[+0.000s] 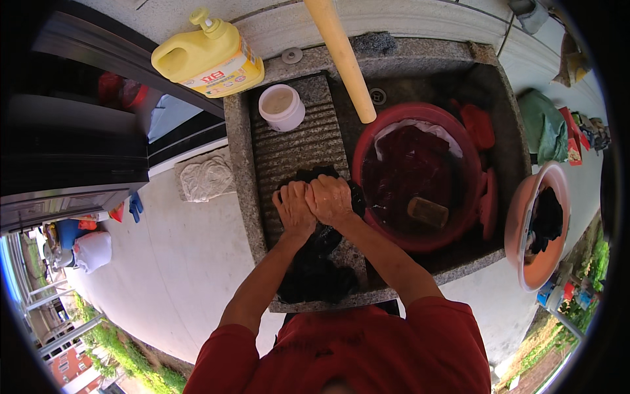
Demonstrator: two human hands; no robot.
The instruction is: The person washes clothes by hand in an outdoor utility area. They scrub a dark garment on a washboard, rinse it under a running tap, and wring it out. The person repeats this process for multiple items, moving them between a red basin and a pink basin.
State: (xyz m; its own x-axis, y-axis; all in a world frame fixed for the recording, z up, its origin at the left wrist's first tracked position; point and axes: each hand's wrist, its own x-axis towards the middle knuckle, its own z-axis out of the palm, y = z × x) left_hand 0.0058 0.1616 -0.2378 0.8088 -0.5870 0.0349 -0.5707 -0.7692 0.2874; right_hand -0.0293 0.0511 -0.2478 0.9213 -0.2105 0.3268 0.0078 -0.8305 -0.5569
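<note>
My left hand point(297, 207) and my right hand point(330, 198) are side by side and touching, both closed on a wet black cloth point(322, 278). They press it on the ribbed stone washboard point(295, 152) of a stone sink. The cloth trails down the board towards my body, and part of it shows beyond my knuckles. Right of my hands, in the basin of the sink, a red plastic tub point(418, 241) holds water, dark red and white cloth, and a brownish block point(427, 212), perhaps soap or a brush. A white open jar point(282, 108) stands at the washboard's far left.
A yellow pump jug point(211, 59) stands at the sink's far left corner. A pale yellow pole or pipe point(344, 59) reaches over the sink. Red plastic items point(477, 126) lie beside the tub. Right of the sink is a pink basin point(516, 231) with dark cloth; a rag point(206, 179) lies left.
</note>
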